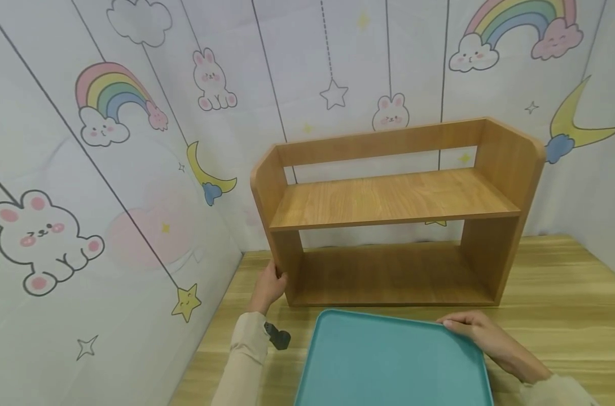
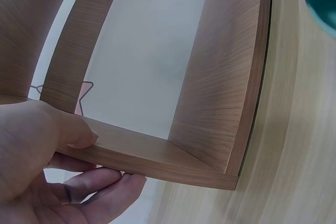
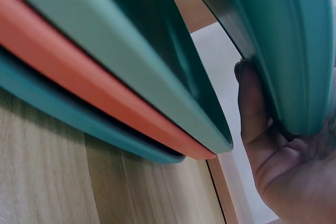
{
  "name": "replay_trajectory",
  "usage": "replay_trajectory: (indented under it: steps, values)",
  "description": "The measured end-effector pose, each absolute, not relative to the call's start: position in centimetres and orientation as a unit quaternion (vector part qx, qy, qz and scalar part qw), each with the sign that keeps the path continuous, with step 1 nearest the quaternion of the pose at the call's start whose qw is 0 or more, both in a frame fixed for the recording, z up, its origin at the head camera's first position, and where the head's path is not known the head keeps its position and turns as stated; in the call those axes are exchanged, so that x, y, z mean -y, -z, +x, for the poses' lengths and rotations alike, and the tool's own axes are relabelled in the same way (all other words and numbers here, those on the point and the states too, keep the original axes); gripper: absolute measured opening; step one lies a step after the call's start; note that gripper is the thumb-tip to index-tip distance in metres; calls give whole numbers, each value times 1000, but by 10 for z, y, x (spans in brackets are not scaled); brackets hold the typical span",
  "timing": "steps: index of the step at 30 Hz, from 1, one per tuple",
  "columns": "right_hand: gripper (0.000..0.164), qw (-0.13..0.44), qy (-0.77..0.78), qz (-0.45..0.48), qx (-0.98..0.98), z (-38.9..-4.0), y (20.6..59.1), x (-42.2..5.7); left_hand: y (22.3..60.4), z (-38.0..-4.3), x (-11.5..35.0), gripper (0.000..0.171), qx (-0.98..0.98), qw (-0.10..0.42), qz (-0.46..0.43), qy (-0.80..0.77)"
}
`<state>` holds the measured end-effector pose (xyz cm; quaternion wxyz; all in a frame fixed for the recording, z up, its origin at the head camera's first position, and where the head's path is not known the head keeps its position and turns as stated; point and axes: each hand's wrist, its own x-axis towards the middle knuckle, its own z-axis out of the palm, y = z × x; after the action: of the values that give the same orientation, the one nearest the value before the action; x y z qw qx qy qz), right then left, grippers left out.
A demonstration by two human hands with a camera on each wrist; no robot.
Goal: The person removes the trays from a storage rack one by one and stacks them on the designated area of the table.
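Note:
A two-tier wooden shelf (image 1: 394,197) stands on the table, close to the back wall. At its left side panel (image 2: 157,163), my left hand (image 1: 268,287) grips the front edge, thumb on the inner face and fingers outside, as the left wrist view shows. My right hand (image 1: 482,335) holds a teal tray (image 1: 394,361) by its far right corner. In the right wrist view this hand (image 3: 283,166) has the tray raised above a stack, with a gap between. The stack has a pale green tray (image 3: 121,51), an orange tray (image 3: 121,100) and a lower teal tray (image 3: 105,127).
The wood-grain table (image 1: 566,316) runs beneath everything. White fabric walls (image 1: 287,67) with bunnies, rainbows and stars rise behind the shelf and at the left. A small black device (image 1: 279,337) sits at the left wrist.

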<state>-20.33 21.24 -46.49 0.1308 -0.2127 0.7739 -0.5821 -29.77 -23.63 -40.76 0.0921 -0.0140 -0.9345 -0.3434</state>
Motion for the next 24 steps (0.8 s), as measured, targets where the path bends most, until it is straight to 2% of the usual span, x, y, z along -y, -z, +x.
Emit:
replay_trajectory:
  steps: [13, 24]
  values:
    - [39, 133, 572, -258, -767, -206, 469, -210, 406, -296, 235, 30, 933, 82, -9, 351]
    - [33, 69, 498, -234, -832, -205, 466, -201, 407, -297, 236, 36, 930, 82, -12, 358]
